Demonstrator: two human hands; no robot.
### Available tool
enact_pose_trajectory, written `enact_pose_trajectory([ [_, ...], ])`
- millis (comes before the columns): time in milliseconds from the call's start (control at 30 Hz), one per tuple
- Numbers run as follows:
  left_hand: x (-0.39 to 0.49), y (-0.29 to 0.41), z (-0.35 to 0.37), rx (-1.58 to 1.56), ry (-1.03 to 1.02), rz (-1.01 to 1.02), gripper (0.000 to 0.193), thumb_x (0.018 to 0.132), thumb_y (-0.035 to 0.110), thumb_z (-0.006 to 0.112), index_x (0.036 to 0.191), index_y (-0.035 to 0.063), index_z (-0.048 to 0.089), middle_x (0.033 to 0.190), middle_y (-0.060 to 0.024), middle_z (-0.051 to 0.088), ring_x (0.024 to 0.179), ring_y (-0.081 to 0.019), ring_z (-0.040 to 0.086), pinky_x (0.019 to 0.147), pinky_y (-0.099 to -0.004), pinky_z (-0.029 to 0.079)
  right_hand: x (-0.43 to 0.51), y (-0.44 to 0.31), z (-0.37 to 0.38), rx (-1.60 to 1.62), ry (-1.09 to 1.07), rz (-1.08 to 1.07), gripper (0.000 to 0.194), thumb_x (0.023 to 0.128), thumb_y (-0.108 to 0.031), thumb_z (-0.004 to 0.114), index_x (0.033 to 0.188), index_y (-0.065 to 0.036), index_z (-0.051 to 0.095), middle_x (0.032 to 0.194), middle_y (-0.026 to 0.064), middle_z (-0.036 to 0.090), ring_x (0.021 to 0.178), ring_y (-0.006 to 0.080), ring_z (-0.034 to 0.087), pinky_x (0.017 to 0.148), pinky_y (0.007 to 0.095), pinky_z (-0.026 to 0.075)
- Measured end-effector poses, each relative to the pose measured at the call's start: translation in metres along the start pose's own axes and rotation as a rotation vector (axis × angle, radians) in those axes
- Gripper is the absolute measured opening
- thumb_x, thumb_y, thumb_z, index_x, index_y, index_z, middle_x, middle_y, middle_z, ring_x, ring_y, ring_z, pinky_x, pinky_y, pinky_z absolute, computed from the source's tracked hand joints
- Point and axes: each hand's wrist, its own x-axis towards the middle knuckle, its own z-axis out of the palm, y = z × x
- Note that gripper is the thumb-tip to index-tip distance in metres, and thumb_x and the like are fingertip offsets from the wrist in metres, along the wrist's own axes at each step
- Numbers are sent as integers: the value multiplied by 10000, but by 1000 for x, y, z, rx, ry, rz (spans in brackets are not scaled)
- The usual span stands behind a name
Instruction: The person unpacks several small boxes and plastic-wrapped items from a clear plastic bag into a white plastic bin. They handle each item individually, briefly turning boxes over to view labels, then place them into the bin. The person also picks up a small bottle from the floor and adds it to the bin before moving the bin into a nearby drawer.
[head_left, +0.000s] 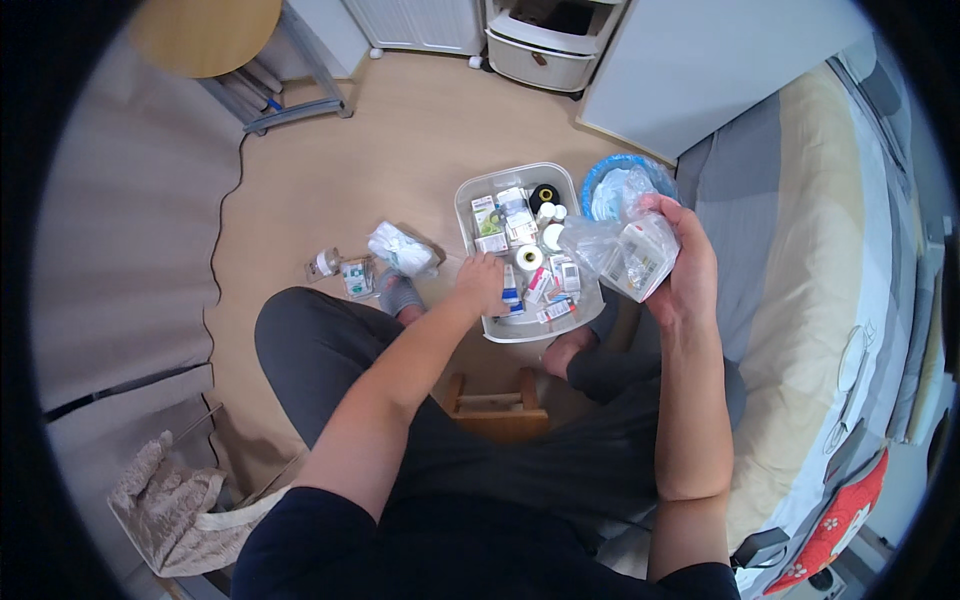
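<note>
A whitish plastic bin (517, 177) stands on the floor between the feet, holding small boxes, white-capped bottles, a white roll (529, 257) and a black roll (544, 196). My left hand (482, 283) reaches over the bin's left wall, its fingers at a blue-and-white box (511, 291); whether it grips the box is unclear. Raised to the right of the bin, my right hand (684, 259) holds a white box in a clear plastic bag (637, 259). The bag's loose part hangs over the bin's right edge.
A blue-rimmed waste bin (600, 176) stands right of the plastic bin. On the floor to the left lie a white plastic bundle (403, 249), a packet (358, 277) and a clear container (323, 264). A wooden stool (499, 420) is below me; a bed (795, 247) runs along the right.
</note>
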Motion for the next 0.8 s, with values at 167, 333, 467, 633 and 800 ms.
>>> enact_pose_trajectory([
  [167, 21, 13, 59, 117, -93, 3, 917, 647, 502, 880, 1357, 37, 534, 1325, -114, 575, 1298, -248, 522, 1107, -384, 368, -1, 1, -2, -9, -7, 11, 257, 1026, -204, 530, 1069, 2, 679, 1035, 136, 673, 974, 251, 649, 910, 403, 534],
  [333, 37, 8, 101, 93, 30, 70, 900, 655, 486, 894, 1355, 51, 531, 1304, -101, 578, 1298, -239, 521, 1096, -398, 368, 1, 1, 2, -6, 12, 41, 242, 1020, -200, 530, 1086, -5, 657, 1041, 132, 664, 974, 247, 644, 903, 399, 531],
  [467, 65, 9, 155, 56, 138, 24, 720, 785, 415, 818, 1375, 113, 537, 1314, -103, 584, 1300, -245, 535, 1093, -412, 377, 4, 3, 4, -10, 60, 74, 241, 1018, -205, 530, 1096, -9, 646, 1055, 132, 664, 978, 245, 645, 899, 397, 531],
  [633, 98, 7, 199, -251, 23, 37, 421, 966, 194, 569, 1385, 169, 604, 1376, -107, 600, 1311, -269, 571, 1075, -420, 419, 4, 7, 2, -11, 98, 93, 240, 1021, -203, 523, 1107, -11, 638, 1048, 131, 664, 980, 252, 647, 906, 404, 534],
  [800, 71, 13, 159, 33, -84, 94, 405, 965, 183, 574, 1367, 162, 622, 1432, -103, 578, 1341, -285, 561, 1077, -438, 432, 6, 10, 4, 21, 44, 113, 252, 1026, -209, 515, 1129, -8, 626, 1081, 131, 656, 1020, 253, 639, 941, 411, 522],
])
